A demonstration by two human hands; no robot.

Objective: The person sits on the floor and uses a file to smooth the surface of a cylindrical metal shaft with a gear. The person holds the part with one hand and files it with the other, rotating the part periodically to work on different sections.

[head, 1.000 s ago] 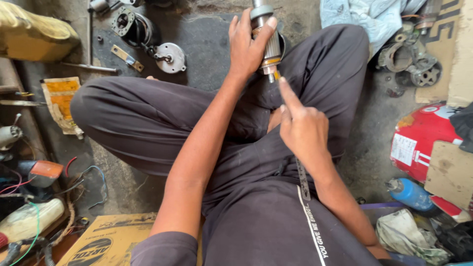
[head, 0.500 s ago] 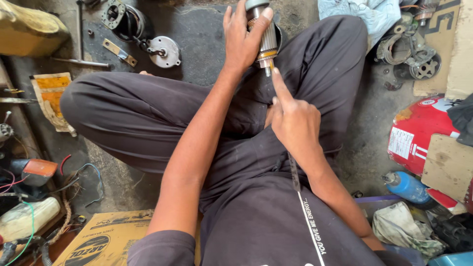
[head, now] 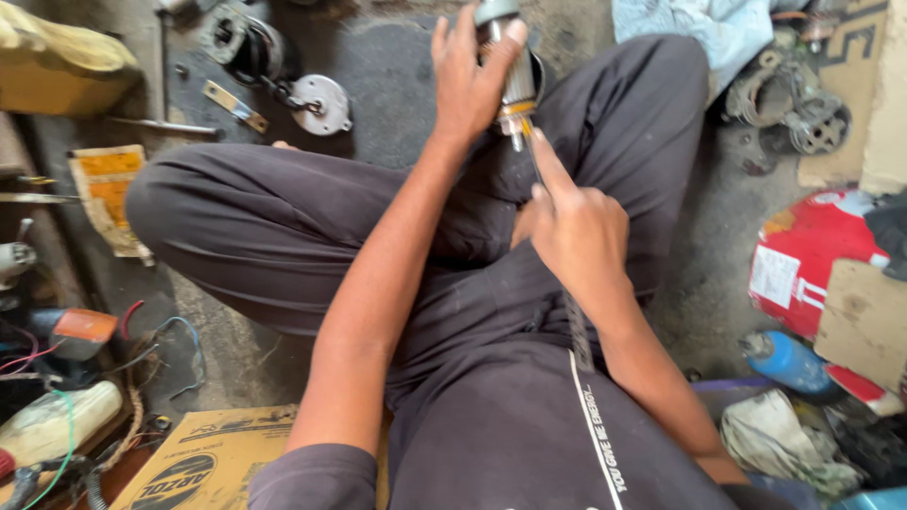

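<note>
1. Your left hand (head: 468, 80) kept a clenched grip around the motor armature (head: 515, 80) at the top centre of the frame
2. Your right hand (head: 576, 227), below it, gripped a thin tool, forefinger extended against the armature's copper end

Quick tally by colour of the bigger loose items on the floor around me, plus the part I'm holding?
Grey metal: 3 – motor armature in left hand, with right hand at its lower end; round end cap; motor housing
Red: 1 – red container
Blue: 1 – blue bottle
Yellow-brown: 1 – cardboard box
Total: 6
</note>
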